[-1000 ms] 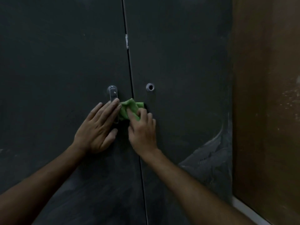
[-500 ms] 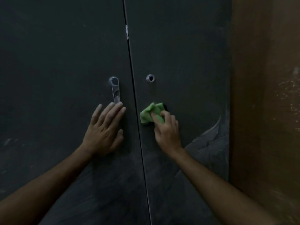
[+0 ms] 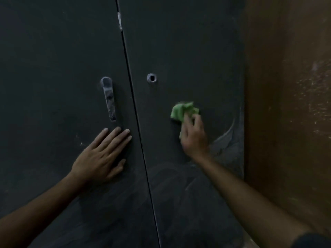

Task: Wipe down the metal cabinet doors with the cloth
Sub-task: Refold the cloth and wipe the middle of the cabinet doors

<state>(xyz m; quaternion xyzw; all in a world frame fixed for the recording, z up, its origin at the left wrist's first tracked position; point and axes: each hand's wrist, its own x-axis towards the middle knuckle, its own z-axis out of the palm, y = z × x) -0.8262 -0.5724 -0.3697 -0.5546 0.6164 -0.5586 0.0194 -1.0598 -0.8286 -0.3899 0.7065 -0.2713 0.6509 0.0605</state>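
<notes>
Dimness is swallowing most of the detail here: the right hand (image 3: 194, 136) is showing as a motion smear, so its fingers are hard to separate, though they are curling over a bunched green cloth (image 3: 182, 110) and pressing it against the right cabinet door (image 3: 188, 42). Part of the cloth is hiding under that palm, with only a thin green edge peeking out at the hand's left side. Both forearms are running out of the bottom of the view, and the doors are being cut off at top and bottom. The left hand (image 3: 100, 158) is lying flat and spread, fingers straight, on the left cabinet door (image 3: 53, 51), holding nothing; just above its fingertips a chrome lever handle (image 3: 108, 98) is hanging downward. Up and to the left of the right hand a round keyhole (image 3: 151, 78) is sitting in the dark painted metal. Between the two hands the door seam (image 3: 136, 113) is running slightly slanted, with a pale scrap (image 3: 119, 20) clinging to it near the top. Just right of and below the right hand, greyish dusty smear marks (image 3: 227, 140) are arcing across the door. Further right a brown, scuffed wall (image 3: 286, 104) is standing beside the cabinet.
</notes>
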